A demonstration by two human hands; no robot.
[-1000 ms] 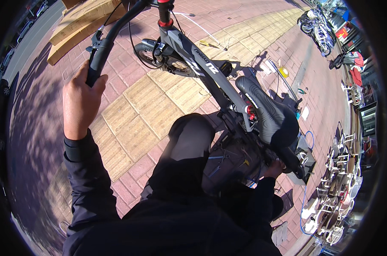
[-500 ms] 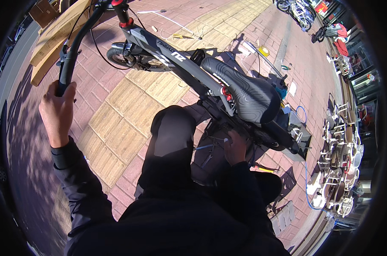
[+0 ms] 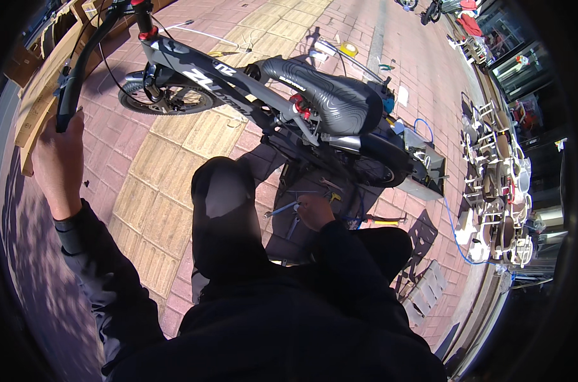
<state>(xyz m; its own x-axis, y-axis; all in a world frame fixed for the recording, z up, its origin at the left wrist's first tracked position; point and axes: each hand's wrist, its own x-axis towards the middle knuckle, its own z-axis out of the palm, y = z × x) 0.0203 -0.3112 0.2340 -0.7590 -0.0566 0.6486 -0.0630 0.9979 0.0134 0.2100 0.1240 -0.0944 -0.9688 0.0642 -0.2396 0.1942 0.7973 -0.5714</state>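
My left hand [image 3: 58, 167] is closed round the end of the black handlebar [image 3: 71, 95]. The handlebar belongs to a grey bicycle [image 3: 203, 75] with red fittings and a dark, wavy-patterned saddle [image 3: 340, 92], leaning across in front of my knees. Low down between my legs, my right hand [image 3: 317, 212] is closed among tools on a dark mat [image 3: 282, 242]. A small pale, shiny piece shows at its fingers, but what it grips is hidden. Beside it lie a blue-handled tool [image 3: 280, 210] and a yellow-handled tool [image 3: 333, 197].
Just behind my right hand is the rear wheel [image 3: 377, 170]. A yellow-and-red-handled tool [image 3: 386, 221] lies right of the mat, past it a grey open box [image 3: 432, 175] and a blue hose [image 3: 451, 223]. Cardboard pieces [image 3: 37, 118] stand at far left; white chairs [image 3: 499, 178] line the right.
My right hand has drawn back from beneath the bicycle to the tools on the mat. The bicycle sits further left in view, its rear wheel now showing more. My left hand keeps hold of the handlebar.
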